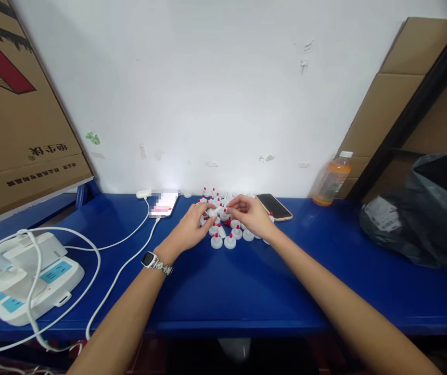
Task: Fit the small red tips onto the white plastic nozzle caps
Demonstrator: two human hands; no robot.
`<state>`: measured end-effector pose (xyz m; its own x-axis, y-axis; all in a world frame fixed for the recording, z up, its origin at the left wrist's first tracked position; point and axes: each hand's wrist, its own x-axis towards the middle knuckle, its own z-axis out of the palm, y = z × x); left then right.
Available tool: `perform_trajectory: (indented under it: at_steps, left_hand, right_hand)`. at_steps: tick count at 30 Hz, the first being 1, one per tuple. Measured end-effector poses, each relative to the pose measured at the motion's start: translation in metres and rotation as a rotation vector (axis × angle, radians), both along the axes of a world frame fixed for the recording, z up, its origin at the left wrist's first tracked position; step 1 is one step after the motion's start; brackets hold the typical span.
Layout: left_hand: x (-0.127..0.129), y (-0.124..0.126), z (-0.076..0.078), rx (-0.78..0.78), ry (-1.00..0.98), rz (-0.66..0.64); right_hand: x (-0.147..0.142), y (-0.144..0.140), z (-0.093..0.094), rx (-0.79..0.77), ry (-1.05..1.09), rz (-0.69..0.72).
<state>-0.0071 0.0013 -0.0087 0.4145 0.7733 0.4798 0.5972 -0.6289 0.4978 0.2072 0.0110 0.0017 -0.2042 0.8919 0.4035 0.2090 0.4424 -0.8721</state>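
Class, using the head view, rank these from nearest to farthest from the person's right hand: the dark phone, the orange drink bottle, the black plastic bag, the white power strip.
Measured from the right hand:
1. Dark phone, just to its right, near the wall.
2. Orange drink bottle, further right, against the wall.
3. Black plastic bag, at the table's right end.
4. White power strip, at the far left.

Upside-down Chinese characters are printed in dark ink on the cardboard box [16, 104] leaning at the left; a large three-character line is seen above a smaller line, but neither can be read with certainty. A red-and-black graphic is carried higher on the same box. A white label [381, 219] is stuck on the black plastic bag [422, 213] at the right, its print too small to read. The lit phone screen [163, 203] is blurred.
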Motion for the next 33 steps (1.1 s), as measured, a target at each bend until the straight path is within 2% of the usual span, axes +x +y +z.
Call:
perform_trajectory:
  at_steps: [2,5,18,26,29,33]
  left_hand:
    - [0.001,-0.002,0.002,0.002,-0.007,-0.01]
    - [0.002,-0.003,0.004,0.009,-0.015,-0.028]
    - [0.008,-0.009,0.007,0.043,-0.019,-0.11]
    - [0.013,-0.014,0.006,0.063,-0.022,-0.114]
    - [0.016,-0.018,0.005,0.064,0.05,-0.09]
    - [0.018,-0.022,0.006,0.112,0.156,-0.045]
  right_hand:
    - [-0.002,0.0,-0.005,-0.066,0.106,0.044]
    - [-0.004,0.001,-0.011,-0.081,0.181,0.064]
    - [-0.009,-0.009,-0.005,0.01,0.158,0.062]
    - [-0.015,-0.01,-0.005,-0.073,0.4,0.101]
    - [-0.017,-0.011,-0.006,-0.051,0.348,0.089]
    - [-0.017,-0.016,-0.005,0.045,0.168,0.051]
